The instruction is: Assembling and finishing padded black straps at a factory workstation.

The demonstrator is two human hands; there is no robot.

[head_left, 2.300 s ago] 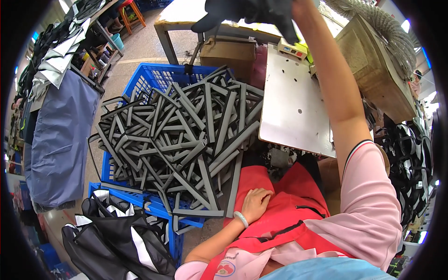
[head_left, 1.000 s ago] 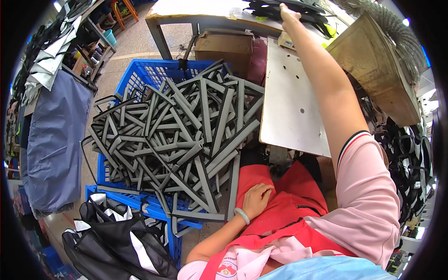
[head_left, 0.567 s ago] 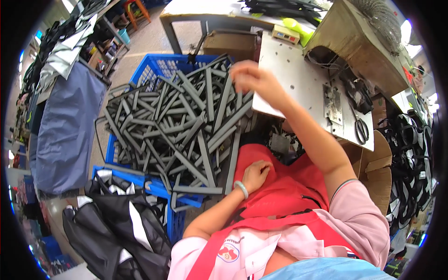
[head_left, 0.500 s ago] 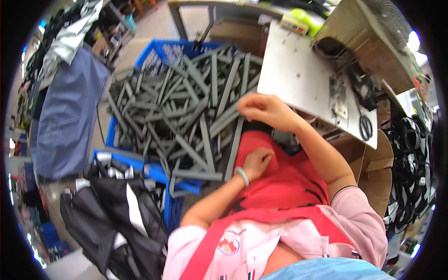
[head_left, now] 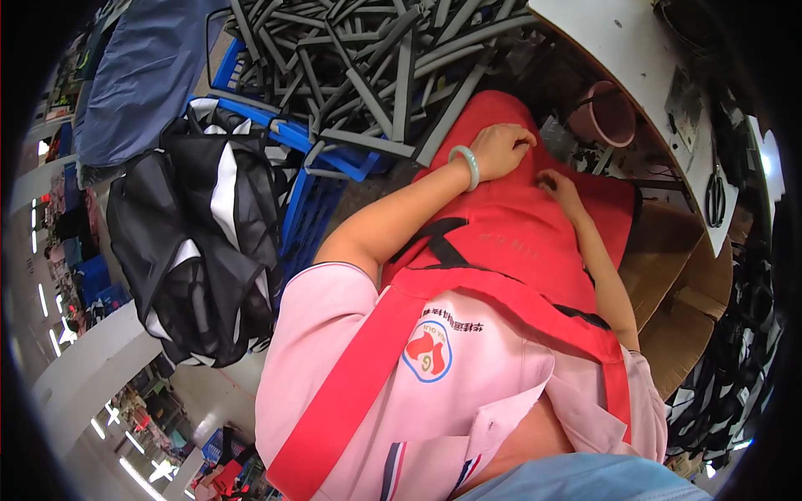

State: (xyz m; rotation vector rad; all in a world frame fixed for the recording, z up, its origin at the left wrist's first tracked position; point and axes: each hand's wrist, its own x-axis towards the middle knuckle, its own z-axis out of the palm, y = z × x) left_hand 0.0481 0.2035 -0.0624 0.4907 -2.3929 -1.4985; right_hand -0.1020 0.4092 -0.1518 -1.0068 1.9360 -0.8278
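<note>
Lettering (head_left: 464, 322), round emblem (head_left: 428, 352) on shirt (head_left: 330, 334); left hand (head_left: 499, 152), right hand (head_left: 563, 194) over red apron (head_left: 505, 219), fingers (head_left: 512, 134) loosely curled, apart.

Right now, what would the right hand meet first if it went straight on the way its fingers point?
Probably the left hand, though depth is unclear: it could graze the red apron first.

A workshop (heaped grey strips (head_left: 404, 88), worktable (head_left: 614, 37))
</note>
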